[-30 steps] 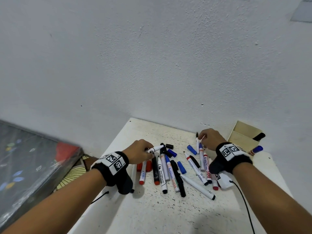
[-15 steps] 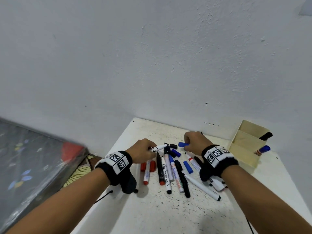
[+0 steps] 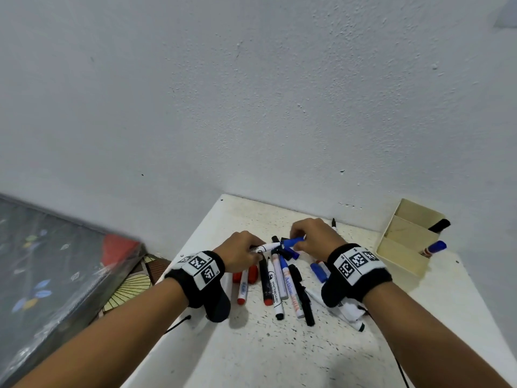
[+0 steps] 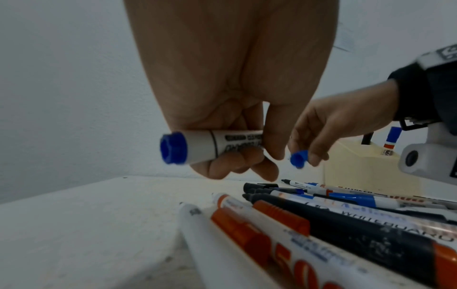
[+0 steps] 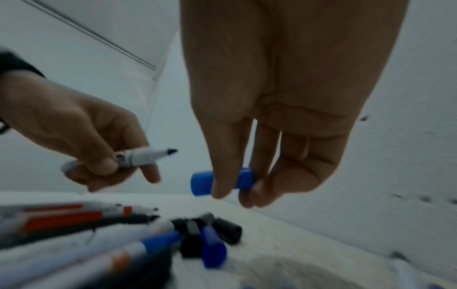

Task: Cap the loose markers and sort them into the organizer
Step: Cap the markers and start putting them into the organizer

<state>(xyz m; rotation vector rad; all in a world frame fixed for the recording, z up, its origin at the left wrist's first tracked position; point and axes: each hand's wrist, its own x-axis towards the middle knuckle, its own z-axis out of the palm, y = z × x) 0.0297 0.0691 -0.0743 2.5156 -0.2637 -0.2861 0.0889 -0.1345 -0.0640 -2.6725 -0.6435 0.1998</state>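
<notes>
My left hand (image 3: 240, 254) grips an uncapped white marker (image 3: 265, 247) with a blue end plug (image 4: 173, 148), its dark tip (image 5: 171, 151) pointing right. My right hand (image 3: 313, 238) pinches a loose blue cap (image 3: 292, 242) between thumb and fingers (image 5: 222, 180), a short gap right of the marker's tip. Both hands hover above a pile of markers (image 3: 282, 284) and loose caps (image 5: 212, 234) on the white speckled table (image 3: 279, 354). A cream cardboard organizer (image 3: 405, 247) at the right holds a black marker (image 3: 439, 225) and a blue-capped one (image 3: 433, 247).
The white wall (image 3: 251, 107) rises right behind the table. A dark patterned surface (image 3: 56, 270) lies lower at the left. One thin black-tipped marker (image 3: 333, 223) lies near the wall behind my right hand. A cable (image 3: 400, 368) trails from the right wristband.
My right hand moved left from the far markers, picked up a blue cap and brought it close to the tip of the marker in my left hand. The left hand stayed almost still.
</notes>
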